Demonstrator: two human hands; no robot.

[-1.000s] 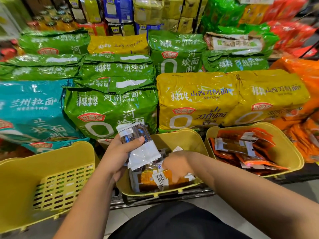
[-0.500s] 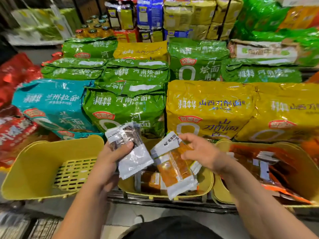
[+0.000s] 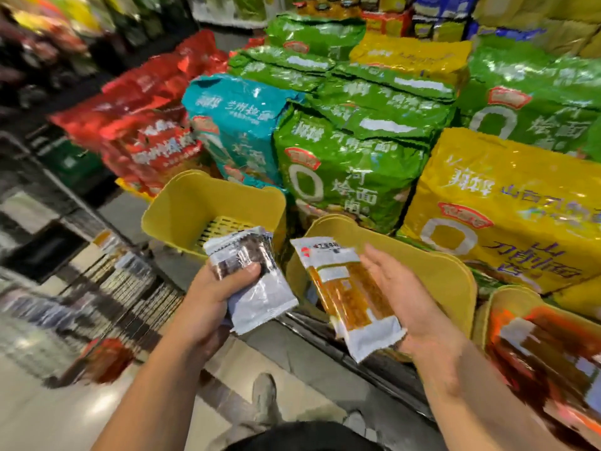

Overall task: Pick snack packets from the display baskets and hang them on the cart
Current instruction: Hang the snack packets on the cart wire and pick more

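Shoe (image 3: 265, 398) on pale floor sits at six o'clock, low between my forearms. Just above it my left hand (image 3: 224, 288) grips a small stack of dark-and-white packets (image 3: 250, 275), with the thumb clamped across the front and the fingers curled behind. At three o'clock from that, not touching it, my right hand (image 3: 409, 301) is held palm up with the fingers nearly straight. An orange packet (image 3: 351, 294) lies across it, its white ends overhanging the hand. Behind my left hand stands an empty-looking yellow basket (image 3: 182, 216). Behind my right is a second yellow basket (image 3: 439, 271), and at four o'clock a third basket (image 3: 507, 297) holds orange-brown packets (image 3: 546, 353). At nine o'clock something like wire grid is too smeared to tell. Farthest off, big noodle bags are stacked: red (image 3: 146, 125) at ten, teal (image 3: 234, 125) at eleven, green (image 3: 341, 177) at twelve, and yellow (image 3: 504, 216) at two.
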